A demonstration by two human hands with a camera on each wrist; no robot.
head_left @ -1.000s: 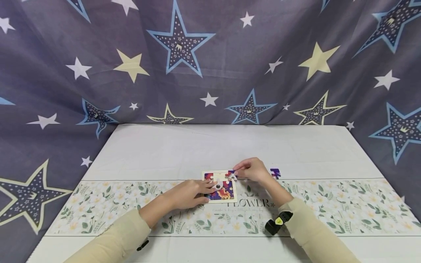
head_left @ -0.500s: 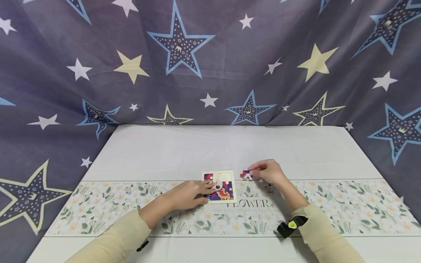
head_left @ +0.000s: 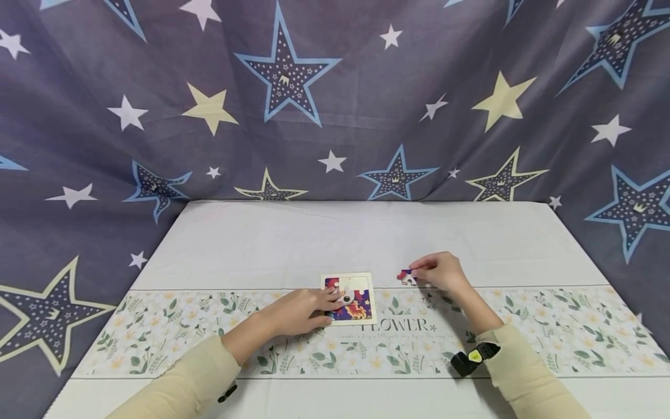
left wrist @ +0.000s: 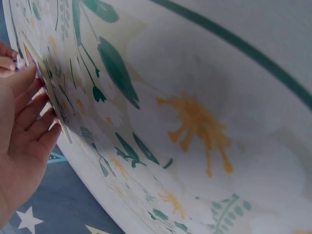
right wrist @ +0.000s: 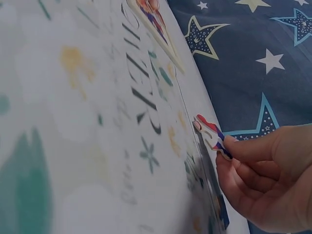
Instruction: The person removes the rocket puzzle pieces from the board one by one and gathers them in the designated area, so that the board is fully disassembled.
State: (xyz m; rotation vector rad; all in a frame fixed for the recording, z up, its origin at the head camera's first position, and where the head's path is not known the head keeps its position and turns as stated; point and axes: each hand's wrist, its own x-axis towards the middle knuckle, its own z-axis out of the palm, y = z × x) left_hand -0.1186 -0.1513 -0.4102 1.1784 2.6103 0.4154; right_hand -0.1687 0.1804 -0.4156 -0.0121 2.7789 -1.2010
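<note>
A small square jigsaw tray (head_left: 372, 302) with a pale rim lies on the table, most of its purple, red and white picture filled in. At its upper right a cream patch of backing shows. My left hand (head_left: 303, 311) rests on its left side, fingers stretched over the picture. To the right of the tray, my right hand (head_left: 442, 272) pinches a jigsaw piece (head_left: 406, 277) between thumb and fingers. That piece is red, white and purple, held tilted in the right wrist view. Below the right hand there, another dark jigsaw piece (right wrist: 223, 212) lies on the table; the hand hides it in the head view.
A white cloth with a floral band (head_left: 173, 331) and printed lettering covers the table. Behind it hangs a dark curtain (head_left: 335, 116) with stars. A black strap device (head_left: 468, 361) sits on the right wrist.
My right hand has moved right, away from the tray, carrying the pinched jigsaw piece off its upper right corner. The left hand has stayed in place on the tray.
</note>
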